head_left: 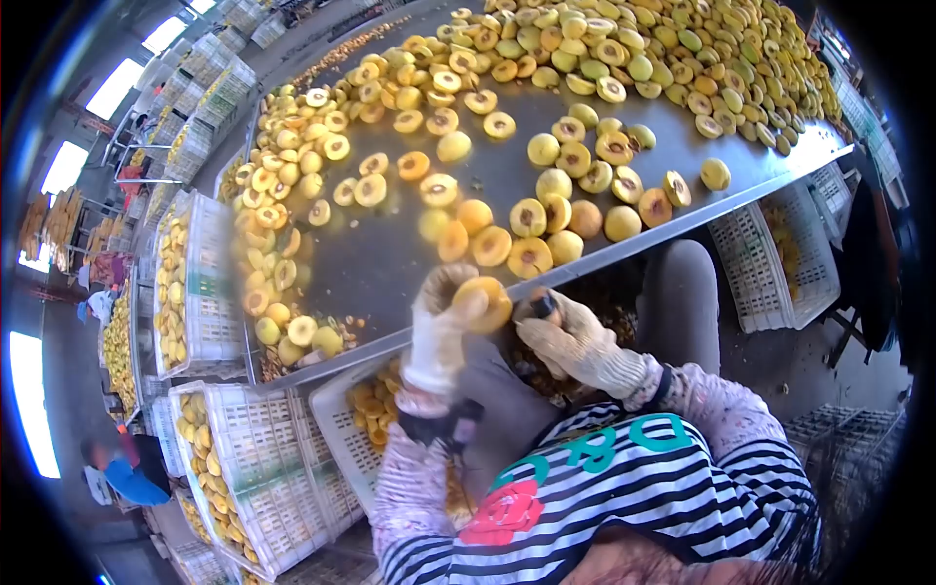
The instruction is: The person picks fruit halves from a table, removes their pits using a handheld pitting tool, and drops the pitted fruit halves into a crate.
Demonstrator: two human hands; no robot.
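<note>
a halved peach (485,302) is held in the gloved left hand (441,327), just below the front edge of the metal table (390,263). the fingers are closed around the fruit and its orange-yellow side is turned up toward the camera. the gloved right hand (575,341) is placed just beside it, on the right, and is clenched around a small dark tool (539,307); only the top of this tool is seen above the fingers, so its kind cannot be told. the tool is very near to the peach, but it cannot be told if they are touching. both hands are kept close together, over the lap, between the table edge and the striped shirt (634,497).

on the table many peach halves (531,219) and whole yellow fruits are spread, with a big pile (634,49) at the far side. the nearest halves are lying just above the hands, at the table edge. white plastic crates (263,458) are standing on the left of the person and under the table, and some are filled with cut fruit. one more white crate (780,263) is seen on the right, under the table. a person in a blue top (132,478) is seen far on the left.
</note>
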